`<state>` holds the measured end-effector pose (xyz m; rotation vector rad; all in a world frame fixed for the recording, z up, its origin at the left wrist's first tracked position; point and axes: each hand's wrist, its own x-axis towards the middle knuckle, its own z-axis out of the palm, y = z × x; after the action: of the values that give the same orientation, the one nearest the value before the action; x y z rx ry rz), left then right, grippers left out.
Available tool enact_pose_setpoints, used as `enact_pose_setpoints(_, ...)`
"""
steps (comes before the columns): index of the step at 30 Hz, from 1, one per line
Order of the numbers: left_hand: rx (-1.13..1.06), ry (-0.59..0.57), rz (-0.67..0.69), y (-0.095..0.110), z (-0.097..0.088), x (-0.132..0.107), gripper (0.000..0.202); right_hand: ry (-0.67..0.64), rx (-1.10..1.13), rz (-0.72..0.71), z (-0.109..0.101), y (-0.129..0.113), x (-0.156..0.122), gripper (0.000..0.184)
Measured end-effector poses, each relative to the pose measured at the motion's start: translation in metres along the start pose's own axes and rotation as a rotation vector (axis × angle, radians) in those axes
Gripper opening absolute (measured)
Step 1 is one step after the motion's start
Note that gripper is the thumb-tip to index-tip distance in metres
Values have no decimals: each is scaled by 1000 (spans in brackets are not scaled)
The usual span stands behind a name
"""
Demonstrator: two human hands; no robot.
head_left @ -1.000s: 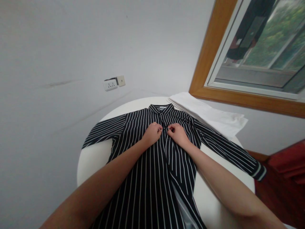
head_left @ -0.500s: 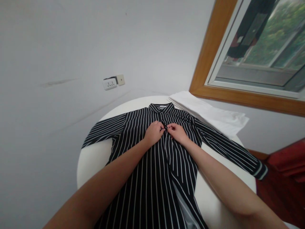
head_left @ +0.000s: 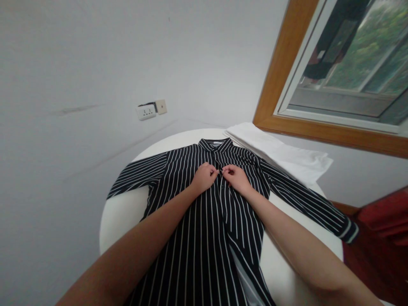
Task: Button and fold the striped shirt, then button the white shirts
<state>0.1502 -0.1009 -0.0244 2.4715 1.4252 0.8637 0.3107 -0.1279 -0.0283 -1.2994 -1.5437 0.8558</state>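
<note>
A black shirt with white stripes (head_left: 191, 238) lies face up, collar at the far end and sleeves spread to both sides. My left hand (head_left: 204, 177) pinches the edge of its front opening at chest height. Close beside it, my right hand (head_left: 236, 178) pinches the other edge of the opening, fingertips almost meeting those of the left. The small bit of cloth or button between the fingers is too small to make out. Lower down, the front edges part and show a pale inside.
The shirt rests on a round white table (head_left: 123, 219). Folded white cloth (head_left: 277, 148) lies at the back right, beside the right sleeve. A wall with a socket (head_left: 147, 112) and a wood-framed window (head_left: 334, 131) stand behind. Red fabric (head_left: 385, 212) is at the right.
Both hands stay at the same spot on the shirt front. The left fingertips have shifted very slightly to the left; the shirt lies almost as before.
</note>
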Motion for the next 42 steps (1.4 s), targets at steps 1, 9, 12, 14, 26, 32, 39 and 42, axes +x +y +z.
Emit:
enact_pose_setpoints(1, -7, -9, -10, -1, 0, 1, 22, -1, -15, -14, 0, 0, 0, 17)
enact_pose_setpoints(9, -36, -22, -25, -2, 0, 3, 24, 40, -109, -87, 1, 3, 3, 16)
enact_pose_setpoints(12, -32, -24, -22, -3, 0, 3, 26, 49, -119, -77, 1, 2, 3, 17)
enact_pose_setpoints(14, -39, -29, -21, -3, 0, 3, 26, 26, -101, -54, 1, 1, 3, 16)
enact_pose_setpoints(26, -14, -41, -24, -9, 5, 4, 26, -174, 226, 150, -1, -7, 10, 11)
enact_pose_setpoints(32, -25, -47, -23, -12, 10, 6, 32, -69, 57, 64, 9, -4, 7, 12)
enact_pose_setpoints(39, -47, -29, -25, -12, 10, 5, 28, 28, -200, -52, 12, -2, 6, 12)
enact_pose_setpoints(42, -29, -22, -18, -10, 8, 4, 26, 47, -241, -47, 12, -4, 5, 12)
